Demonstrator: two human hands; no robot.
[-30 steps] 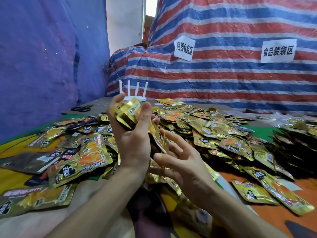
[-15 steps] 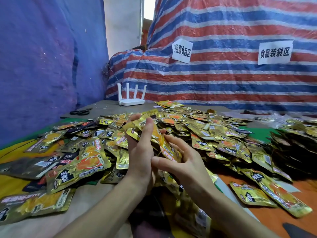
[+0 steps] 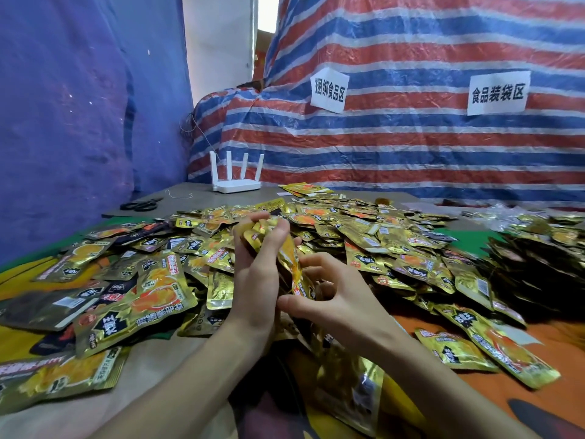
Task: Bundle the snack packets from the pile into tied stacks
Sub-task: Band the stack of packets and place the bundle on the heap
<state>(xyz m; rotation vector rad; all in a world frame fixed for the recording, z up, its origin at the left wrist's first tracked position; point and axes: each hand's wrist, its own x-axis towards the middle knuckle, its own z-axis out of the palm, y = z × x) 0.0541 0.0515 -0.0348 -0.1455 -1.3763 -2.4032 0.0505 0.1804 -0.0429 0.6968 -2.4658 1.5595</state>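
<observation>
A wide pile of gold snack packets (image 3: 364, 239) covers the table. My left hand (image 3: 258, 280) grips an upright stack of gold packets (image 3: 286, 248), thumb pressed across its near face, fingertips curled over the top. My right hand (image 3: 329, 299) sits just right of the stack with curled fingers at its lower edge; what they pinch is hidden behind the packets. Dark tied stacks (image 3: 535, 267) are heaped at the right.
A white router (image 3: 235, 182) stands at the back of the table, black scissors (image 3: 141, 205) lie at the back left. Loose packets (image 3: 484, 353) lie on the orange cloth at the right. Striped tarp with two paper signs forms the back wall.
Both hands came down from chest height with the stack toward the pile. The yellow band seen stretched at my right fingers a second ago is no longer visible.
</observation>
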